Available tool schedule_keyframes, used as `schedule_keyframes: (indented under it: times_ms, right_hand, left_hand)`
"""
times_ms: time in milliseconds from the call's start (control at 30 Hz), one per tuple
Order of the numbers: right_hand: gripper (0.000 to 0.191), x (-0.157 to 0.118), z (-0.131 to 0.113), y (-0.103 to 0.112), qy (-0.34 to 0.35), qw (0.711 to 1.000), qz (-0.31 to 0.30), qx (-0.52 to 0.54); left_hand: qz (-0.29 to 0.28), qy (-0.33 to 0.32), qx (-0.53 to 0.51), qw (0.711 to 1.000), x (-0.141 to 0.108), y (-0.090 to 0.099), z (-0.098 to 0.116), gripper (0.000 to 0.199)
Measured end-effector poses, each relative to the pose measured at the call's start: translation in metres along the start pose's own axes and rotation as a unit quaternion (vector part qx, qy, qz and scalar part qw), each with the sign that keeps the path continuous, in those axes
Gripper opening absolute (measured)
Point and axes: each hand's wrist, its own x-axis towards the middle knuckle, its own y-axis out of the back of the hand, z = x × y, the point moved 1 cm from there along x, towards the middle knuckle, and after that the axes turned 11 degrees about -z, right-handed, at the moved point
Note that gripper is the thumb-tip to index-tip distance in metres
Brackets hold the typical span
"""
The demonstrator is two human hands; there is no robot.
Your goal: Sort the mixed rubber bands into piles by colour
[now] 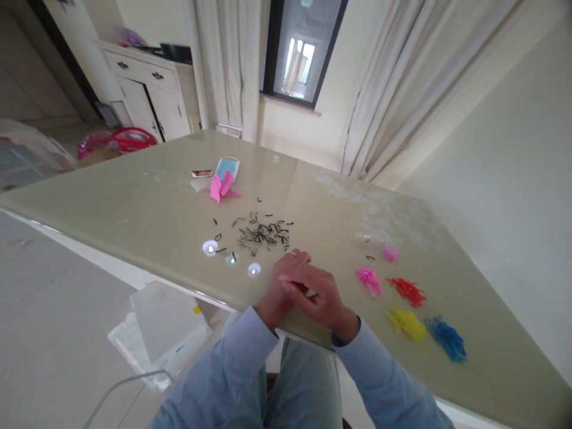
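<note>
My left hand [277, 290] rests at the table's near edge, its fingers mostly hidden under the other hand. Over it lies my right hand [319, 292], the fingers bent across the left hand's back; whether anything is between them cannot be seen. Just beyond both hands is a loose pile of small black bands [263, 233]. To the right lie a pink bundle [369, 280], a smaller pink bundle [390, 253], a red bundle [407, 291], a yellow bundle [406, 323] and a blue bundle [447, 338] of thin strands.
On the glossy table [170, 220], a blue face mask [227, 168] and a folded pink piece [223, 187] lie at the back left. White sheets [165, 325] are below the near edge. A cabinet [147, 89] and curtains [226, 65] stand behind.
</note>
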Motion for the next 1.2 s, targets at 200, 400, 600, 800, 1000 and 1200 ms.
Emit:
schedule_keyframes:
  times_ms: [200, 400, 600, 800, 1000, 1200]
  right_hand:
    - [0.019, -0.024, 0.047, 0.003, -0.182, 0.98, 0.023, 0.07]
    - [0.02, -0.024, 0.059, 0.002, -0.248, 0.959, 0.024, 0.135]
    - [0.017, -0.024, 0.052, 0.001, -0.187, 0.979, -0.015, 0.075]
    - [0.017, -0.026, 0.054, -0.001, -0.174, 0.982, -0.036, 0.058]
    - [0.017, -0.027, 0.055, -0.003, -0.155, 0.986, -0.06, 0.022]
    - [0.015, -0.026, 0.055, -0.005, -0.154, 0.985, -0.072, 0.011]
  left_hand:
    - [-0.045, 0.223, 0.434, 0.871, 0.005, 0.049, 0.01, 0.021]
    - [-0.123, 0.252, 0.527, 0.802, 0.015, 0.052, 0.009, 0.031]
    - [-0.16, 0.229, 0.554, 0.784, 0.025, 0.045, 0.004, 0.035]
    - [0.035, 0.208, 0.219, 0.953, 0.028, 0.046, 0.019, 0.024]
    - [0.122, 0.213, -0.145, 0.958, 0.02, 0.029, 0.051, 0.03]
    - [0.071, 0.228, -0.156, 0.958, 0.023, 0.005, 0.065, 0.03]
